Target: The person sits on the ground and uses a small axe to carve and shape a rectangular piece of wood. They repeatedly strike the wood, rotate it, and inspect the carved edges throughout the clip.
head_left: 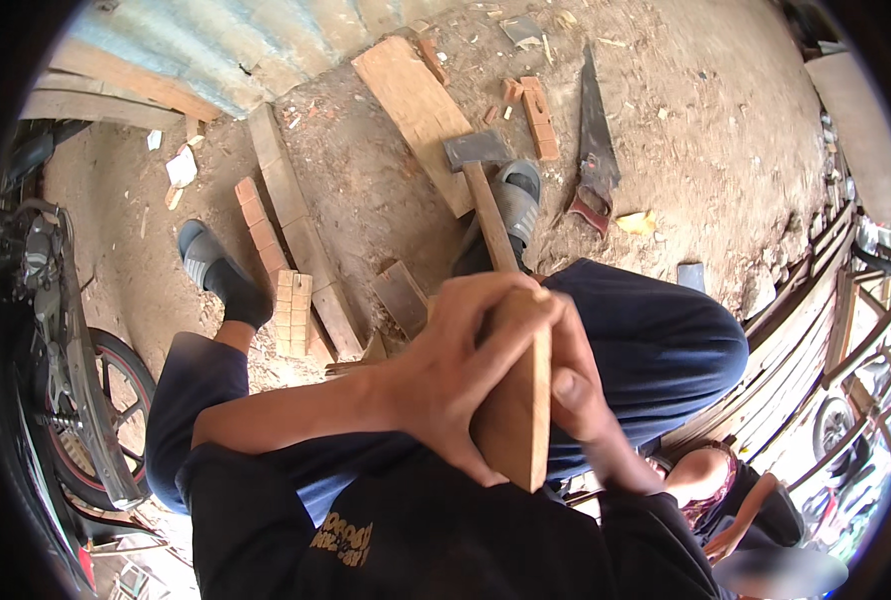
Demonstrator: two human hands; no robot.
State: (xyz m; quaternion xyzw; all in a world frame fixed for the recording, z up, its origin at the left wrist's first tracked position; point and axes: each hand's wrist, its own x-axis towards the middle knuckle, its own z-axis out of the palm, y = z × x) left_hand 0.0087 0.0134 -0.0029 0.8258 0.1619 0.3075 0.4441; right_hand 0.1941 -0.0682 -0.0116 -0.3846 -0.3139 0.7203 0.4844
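In front of my chest a flat piece of wood (538, 400) is held on edge, its narrow side turned up toward me. My left hand (446, 365) wraps round its left face, thumb and fingers spread along it. My right hand (578, 385) grips it from the right, with the fingers meeting near the far end. Just beyond the hands is a hammer (491, 215) with a dark metal head and wooden handle. Its handle's lower end is hidden behind my hands, so I cannot tell whether it is touched.
A handsaw (596, 150), a wide board (416, 110) and grooved wood blocks (294, 312) lie on the dirt ground. A long plank (301, 225) runs between my feet. A motorcycle (76, 350) stands at left, stacked timber (796, 310) at right. Another person (736, 500) sits at lower right.
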